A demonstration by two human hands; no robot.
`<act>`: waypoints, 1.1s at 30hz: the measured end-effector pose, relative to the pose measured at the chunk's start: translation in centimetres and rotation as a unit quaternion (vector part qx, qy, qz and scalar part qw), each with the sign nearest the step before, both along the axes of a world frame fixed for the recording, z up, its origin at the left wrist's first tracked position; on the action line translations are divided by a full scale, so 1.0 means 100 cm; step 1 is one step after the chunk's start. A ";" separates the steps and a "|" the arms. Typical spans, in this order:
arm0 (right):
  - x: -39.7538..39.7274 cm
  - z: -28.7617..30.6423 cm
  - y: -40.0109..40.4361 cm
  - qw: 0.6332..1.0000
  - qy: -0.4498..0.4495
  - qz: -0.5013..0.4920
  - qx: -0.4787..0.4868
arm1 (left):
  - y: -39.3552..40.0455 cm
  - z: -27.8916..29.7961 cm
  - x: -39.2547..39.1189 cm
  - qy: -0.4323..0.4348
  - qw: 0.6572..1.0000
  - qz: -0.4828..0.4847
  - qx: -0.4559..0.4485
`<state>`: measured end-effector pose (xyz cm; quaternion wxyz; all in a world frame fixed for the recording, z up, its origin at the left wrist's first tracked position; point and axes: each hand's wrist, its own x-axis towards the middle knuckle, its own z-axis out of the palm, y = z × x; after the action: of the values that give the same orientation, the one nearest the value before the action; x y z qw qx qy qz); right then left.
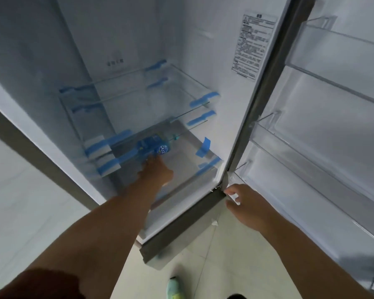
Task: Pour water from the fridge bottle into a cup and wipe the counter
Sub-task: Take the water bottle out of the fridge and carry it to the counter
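My left hand (157, 170) is inside the fridge (125, 50), right at the bottle (154, 146) on a lower glass shelf (181, 160); can't tell if I'm gripping it. Right hand (244, 203) hangs loosely open by the door (333, 126), whose bins (311, 100) look empty.

Clear water bottle (158, 145) with blue label, lay on its side, low in the open fridge, blurred, cap pointing right
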<state>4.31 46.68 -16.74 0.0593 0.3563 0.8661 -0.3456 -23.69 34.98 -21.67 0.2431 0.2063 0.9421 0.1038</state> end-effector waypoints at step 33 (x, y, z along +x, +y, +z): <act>-0.093 -0.008 0.054 0.996 -0.016 0.084 -0.034 | 0.024 -0.059 -0.039 0.038 0.997 -0.004 -0.060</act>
<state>-5.02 52.11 -17.50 0.1137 0.2854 0.8798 -0.3628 -27.56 37.35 -27.57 0.2194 0.1992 0.9543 0.0379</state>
